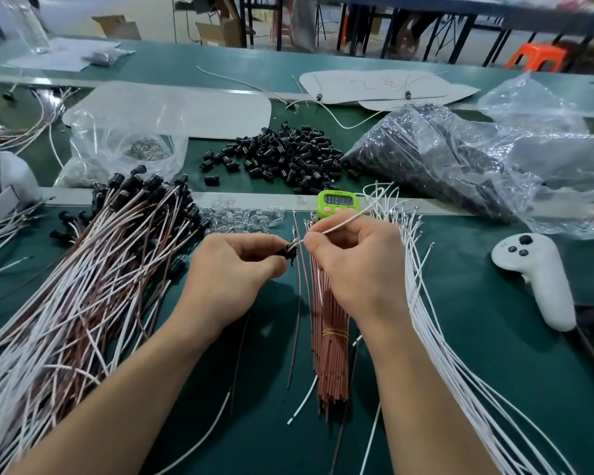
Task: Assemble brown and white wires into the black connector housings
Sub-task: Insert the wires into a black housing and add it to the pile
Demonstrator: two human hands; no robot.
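Green matting covers the workbench (477, 303), with table legs, cardboard boxes (117, 27) and an orange stool (535, 56) blurred on the floor beyond.

At the near centre the left hand (234, 272) pinches a black connector housing (286, 253) between thumb and fingertips. The right hand (357, 265), just beside it, pinches a white wire (336, 226) whose end meets the housing. The rest of the wire arcs up to the far right.

Under the right hand lies a bundle of brown wires (330, 337) tied with a yellow band (336, 334); the hand covers its far end. Loose white wires (443, 337) fan out on the right. A heap of finished leads (83, 286), brown and white with black housings at their far ends, fills the left. A green timer (338, 204) stands just beyond the hands, and small clear bulbs (240, 216) are scattered to its left. A white controller (535, 275) lies on the right.

Farther off, a loose pile of housings (282, 156) sits on the mat. To its right, a large clear bag (443, 159) holds many more. On the left, a small clear bag (134, 149) holds small metal parts, too fine to identify.

The timer's digits are hard to read. Whether the wire's tip is inside the housing is hidden by the fingertips. Both wire piles are cut off at the near edge.
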